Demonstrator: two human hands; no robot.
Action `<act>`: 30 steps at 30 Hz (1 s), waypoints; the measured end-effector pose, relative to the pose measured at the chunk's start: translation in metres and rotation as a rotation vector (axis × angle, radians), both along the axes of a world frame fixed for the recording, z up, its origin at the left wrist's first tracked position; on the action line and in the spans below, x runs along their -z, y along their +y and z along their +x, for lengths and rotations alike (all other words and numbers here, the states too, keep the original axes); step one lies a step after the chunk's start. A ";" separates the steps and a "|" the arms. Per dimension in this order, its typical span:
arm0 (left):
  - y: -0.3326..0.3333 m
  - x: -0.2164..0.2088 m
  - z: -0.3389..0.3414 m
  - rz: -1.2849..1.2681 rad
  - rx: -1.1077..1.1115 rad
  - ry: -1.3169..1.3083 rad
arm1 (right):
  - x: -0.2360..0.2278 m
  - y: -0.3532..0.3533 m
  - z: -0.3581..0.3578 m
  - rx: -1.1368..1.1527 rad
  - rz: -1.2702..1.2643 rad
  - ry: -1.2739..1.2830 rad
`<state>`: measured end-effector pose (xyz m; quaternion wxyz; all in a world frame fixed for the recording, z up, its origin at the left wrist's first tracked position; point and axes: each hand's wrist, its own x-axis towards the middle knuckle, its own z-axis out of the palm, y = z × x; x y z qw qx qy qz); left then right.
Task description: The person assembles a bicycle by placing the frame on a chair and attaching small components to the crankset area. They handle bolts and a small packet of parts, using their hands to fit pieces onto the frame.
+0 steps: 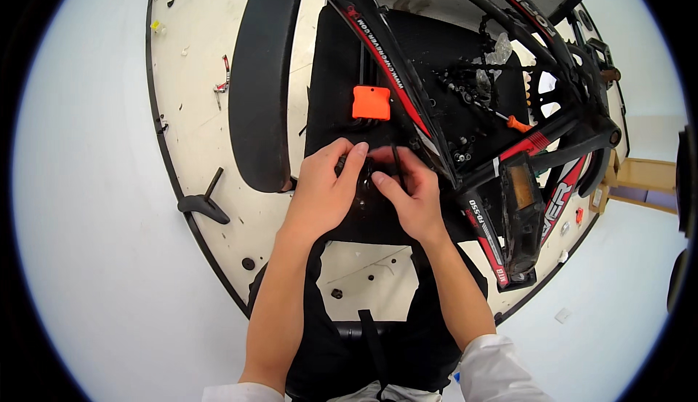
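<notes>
Both my hands are close together over a black chair seat (407, 38). My left hand (327, 187) is closed, thumb against the fingers, around a small black part (340, 165) that its fingers mostly cover. Slightly blurred, my right hand (412, 197) has its fingers curled around a thin black rod (397, 163). Small dark and shiny bits show between the hands, too small to name. Just beyond them lies an orange hex key holder (371, 104) with black keys. A black and red bicycle frame (400, 78) slants across the seat, right of my hands.
Bolts and small metal parts (465, 89), a clear plastic bag (499, 51) and an orange-handled screwdriver (518, 123) lie beyond the frame. A black pedal (522, 191) sticks up at right. A curved black armrest (265, 74) stands at left. A brake lever (224, 74) lies on the floor.
</notes>
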<state>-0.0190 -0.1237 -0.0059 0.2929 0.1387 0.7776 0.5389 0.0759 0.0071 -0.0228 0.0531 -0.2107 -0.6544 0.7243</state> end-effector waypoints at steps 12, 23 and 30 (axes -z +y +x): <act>0.011 -0.012 -0.002 0.086 -0.255 -0.257 | 0.003 0.001 0.006 -0.064 0.260 0.104; 0.010 -0.011 -0.005 0.064 -0.278 -0.454 | -0.002 -0.002 0.002 0.084 -0.035 0.012; 0.006 -0.010 -0.005 0.041 -0.208 -0.458 | -0.003 -0.004 -0.001 0.121 0.000 0.019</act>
